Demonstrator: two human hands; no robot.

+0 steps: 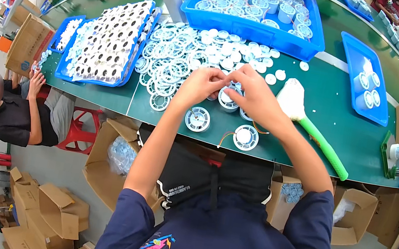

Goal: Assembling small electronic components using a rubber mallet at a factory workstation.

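Observation:
My left hand (199, 88) and my right hand (257, 96) meet over a round light-blue plastic housing (228, 101) on the green table. The left thumb and fingers are pinched together; what they hold, if anything, is hidden. My right thumb and fingers close around a small light-blue part (237, 85) at the top of that housing. Nearer to me stand a similar round housing (197, 119) and another with a white centre and thin wires (246, 137). To the right of my right hand lies a mallet-like tool (315, 131) with a white head and green handle.
Loose flat rings (170, 63) and small white discs (228, 49) cover the table beyond my hands. A large blue bin (253, 29) holds many housings. Left stands a tray of white parts (110, 39); right, a blue tray (373, 110). A co-worker (20, 109) sits at left.

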